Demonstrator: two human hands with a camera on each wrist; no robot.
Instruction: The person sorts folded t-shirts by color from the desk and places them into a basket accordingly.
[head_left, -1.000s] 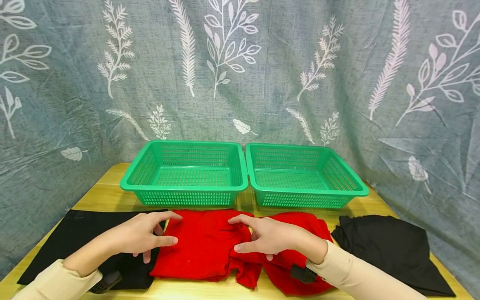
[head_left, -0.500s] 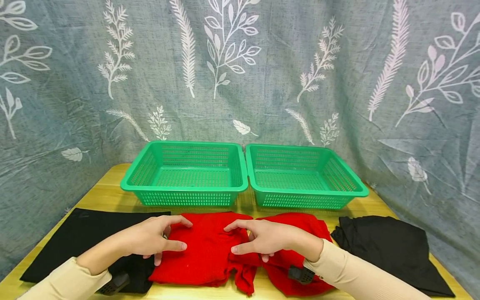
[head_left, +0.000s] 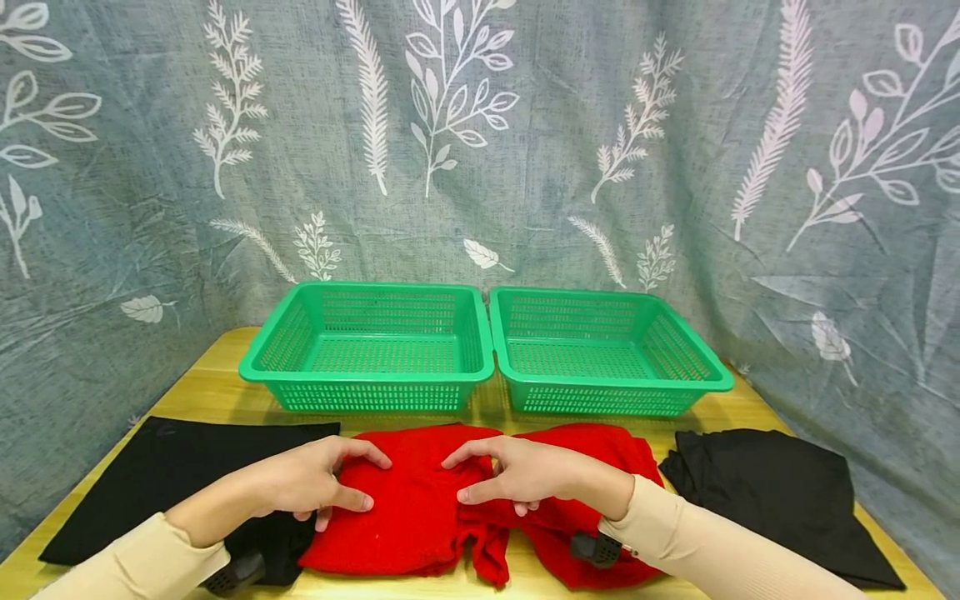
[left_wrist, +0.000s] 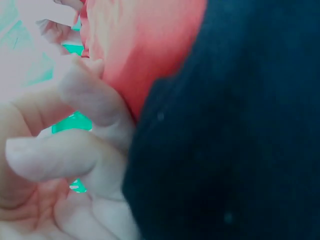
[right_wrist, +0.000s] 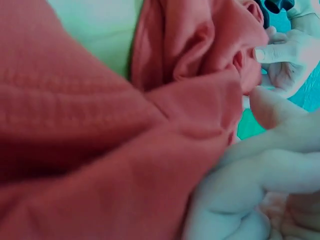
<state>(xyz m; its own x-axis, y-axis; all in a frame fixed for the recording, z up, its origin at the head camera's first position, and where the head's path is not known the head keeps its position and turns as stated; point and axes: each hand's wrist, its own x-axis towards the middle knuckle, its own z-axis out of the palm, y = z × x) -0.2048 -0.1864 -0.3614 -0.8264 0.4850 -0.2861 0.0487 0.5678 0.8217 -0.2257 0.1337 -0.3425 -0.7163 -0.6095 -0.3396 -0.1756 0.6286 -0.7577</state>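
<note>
A folded red garment (head_left: 412, 517) lies at the front middle of the table. My left hand (head_left: 307, 475) rests at its left side, index finger and thumb spread over the fabric, the other fingers bent beneath the palm. From the opposite side my right hand (head_left: 532, 471) reaches over the garment's right part, thumb and index finger also apart, tips at the cloth. A second, crumpled red garment (head_left: 600, 437) lies under the right wrist. In the right wrist view, red cloth (right_wrist: 115, 170) with a stitched seam fills much of the picture, close to the fingers.
Two green perforated baskets (head_left: 367, 377) stand side by side behind the garments. A black folded garment (head_left: 202, 450) lies at the left, partly under my left forearm. Another black garment (head_left: 765, 492) lies at the right. A patterned grey-green curtain (head_left: 480, 167) hangs behind the wooden table.
My left hand has moved right and farther over the red garment, and my right hand has shifted slightly left. The hands are closer together. The garment's front edge sits slightly nearer the person.
</note>
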